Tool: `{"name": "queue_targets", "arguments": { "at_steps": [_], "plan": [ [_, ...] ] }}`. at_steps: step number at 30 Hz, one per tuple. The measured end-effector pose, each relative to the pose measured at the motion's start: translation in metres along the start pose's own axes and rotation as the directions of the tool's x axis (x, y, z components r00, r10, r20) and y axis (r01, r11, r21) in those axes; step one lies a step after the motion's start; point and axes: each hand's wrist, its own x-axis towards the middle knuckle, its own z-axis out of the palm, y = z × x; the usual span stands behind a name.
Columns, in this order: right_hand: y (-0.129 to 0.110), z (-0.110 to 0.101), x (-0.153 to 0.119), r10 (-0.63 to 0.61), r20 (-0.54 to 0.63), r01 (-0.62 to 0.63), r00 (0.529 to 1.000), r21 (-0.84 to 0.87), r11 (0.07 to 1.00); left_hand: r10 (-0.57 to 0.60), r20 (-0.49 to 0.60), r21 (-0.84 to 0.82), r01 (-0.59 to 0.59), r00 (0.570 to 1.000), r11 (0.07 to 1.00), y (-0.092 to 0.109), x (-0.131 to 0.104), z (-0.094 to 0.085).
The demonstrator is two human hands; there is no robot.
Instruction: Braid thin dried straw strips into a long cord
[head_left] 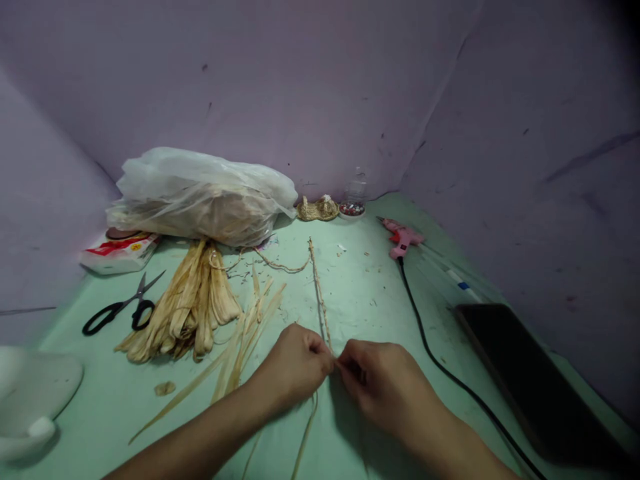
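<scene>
A thin twisted fibre cord [320, 293] runs down the green tabletop to my hands and also trails off to the left at its far end. My left hand [303, 363] pinches the near end of this cord. Close beside it, my right hand [383, 380] pinches the fibre strands just past the left fingertips. Loose strand ends hang below the hands toward the table's front. Left of my hands lie flat dried fibre strips [245, 340], and beyond them a tied bundle of dried fibre [185, 307]. The fingers partly cover what they hold.
Black-handled scissors [123, 307], a red and white box [120, 252] and a white object [35, 400] lie at left. A plastic bag [205, 197] fills the back. Small woven slippers [319, 208], a clear container [354, 197], a pink glue gun [401, 237] and a dark tablet-like slab [530, 380] are also there.
</scene>
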Motion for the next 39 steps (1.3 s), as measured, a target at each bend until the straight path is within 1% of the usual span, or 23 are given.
{"name": "queue_targets", "arguments": {
  "at_steps": [3, 7, 9, 11, 13, 14, 15, 16, 17, 18, 19, 20, 21, 22, 23, 25, 26, 27, 29, 31, 33, 35, 39],
  "plan": [
    [-0.005, -0.002, -0.004, -0.045, 0.038, 0.048, 0.998, -0.068, 0.997, -0.038, 0.037, -0.098, 0.042, 0.999, 0.994, 0.002, 0.000, 0.001],
    [-0.010, 0.001, -0.007, -0.092, 0.059, 0.102, 0.994, -0.177, 0.979, -0.182, 0.116, -0.276, 0.208, 0.976, 0.939, 0.005, -0.002, 0.001],
    [-0.013, 0.002, -0.008, -0.108, 0.080, 0.120, 0.991, -0.175, 0.977, -0.192, 0.119, -0.291, 0.219, 0.974, 0.931, 0.004, -0.002, 0.001],
    [-0.014, -0.001, -0.011, -0.132, 0.130, 0.146, 0.983, -0.107, 0.984, -0.154, 0.097, -0.257, 0.174, 0.983, 0.951, 0.002, -0.002, 0.001],
    [-0.012, -0.006, -0.013, -0.144, 0.224, 0.140, 0.964, 0.033, 0.990, -0.124, 0.065, -0.210, 0.135, 0.990, 0.968, 0.000, -0.001, 0.000],
    [-0.010, -0.010, -0.013, -0.147, 0.287, 0.114, 0.947, 0.127, 0.985, -0.121, 0.053, -0.190, 0.129, 0.991, 0.973, 0.000, -0.001, -0.001],
    [-0.007, -0.014, -0.012, -0.139, 0.345, 0.060, 0.928, 0.230, 0.971, -0.120, 0.050, -0.173, 0.127, 0.992, 0.977, 0.000, -0.001, -0.002],
    [-0.003, -0.018, -0.010, -0.119, 0.388, -0.018, 0.914, 0.333, 0.943, -0.119, 0.053, -0.161, 0.126, 0.991, 0.979, 0.001, -0.001, -0.003],
    [0.000, -0.022, -0.007, -0.080, 0.399, -0.110, 0.913, 0.429, 0.897, -0.117, 0.060, -0.153, 0.125, 0.991, 0.980, 0.001, -0.001, -0.004],
    [0.004, -0.024, -0.003, -0.003, 0.368, -0.203, 0.930, 0.521, 0.829, -0.113, 0.067, -0.147, 0.122, 0.991, 0.982, 0.002, -0.001, -0.005],
    [0.007, -0.026, 0.001, 0.094, 0.320, -0.281, 0.943, 0.611, 0.740, -0.108, 0.074, -0.142, 0.118, 0.991, 0.983, 0.003, -0.001, -0.006],
    [0.009, -0.026, 0.006, 0.171, 0.289, -0.329, 0.942, 0.687, 0.648, -0.100, 0.078, -0.139, 0.110, 0.992, 0.984, 0.003, -0.001, -0.006],
    [0.009, -0.024, 0.009, 0.227, 0.283, -0.363, 0.932, 0.744, 0.561, -0.090, 0.082, -0.134, 0.100, 0.993, 0.986, 0.004, -0.001, -0.007],
    [0.009, -0.021, 0.012, 0.242, 0.308, -0.390, 0.920, 0.778, 0.493, -0.077, 0.083, -0.130, 0.087, 0.994, 0.988, 0.004, -0.001, -0.007],
    [0.008, -0.017, 0.014, 0.226, 0.349, -0.415, 0.909, 0.793, 0.445, -0.065, 0.084, -0.128, 0.075, 0.994, 0.989, 0.003, -0.001, -0.007],
    [0.005, -0.006, 0.016, 0.152, 0.424, -0.447, 0.893, 0.798, 0.404, -0.042, 0.096, -0.128, 0.054, 0.994, 0.990, 0.002, -0.001, -0.007],
    [0.004, 0.000, 0.015, 0.122, 0.438, -0.448, 0.891, 0.800, 0.400, -0.033, 0.104, -0.125, 0.046, 0.994, 0.991, 0.001, -0.001, -0.007],
    [0.003, 0.005, 0.015, 0.112, 0.425, -0.432, 0.898, 0.807, 0.403, -0.028, 0.110, -0.113, 0.040, 0.994, 0.993, 0.001, -0.001, -0.007],
    [0.004, 0.013, 0.015, 0.148, 0.374, -0.399, 0.916, 0.805, 0.440, -0.018, 0.104, -0.061, 0.024, 0.994, 0.998, -0.001, 0.000, -0.008],
    [0.007, 0.018, 0.016, 0.177, 0.324, -0.369, 0.929, 0.789, 0.491, -0.005, 0.083, 0.028, 0.003, 0.997, 1.000, -0.002, 0.001, -0.008],
    [0.011, 0.021, 0.017, 0.178, 0.303, -0.351, 0.936, 0.773, 0.528, 0.017, 0.059, 0.128, -0.025, 0.998, 0.992, -0.002, 0.001, -0.009],
    [0.013, 0.023, 0.018, 0.172, 0.301, -0.345, 0.938, 0.765, 0.544, 0.034, 0.033, 0.228, -0.041, 0.999, 0.973, -0.001, -0.001, -0.009],
    [0.011, 0.022, 0.018, 0.180, 0.304, -0.352, 0.936, 0.769, 0.534, 0.063, -0.006, 0.429, -0.055, 0.998, 0.902, 0.004, -0.010, -0.010]
  ]
}}
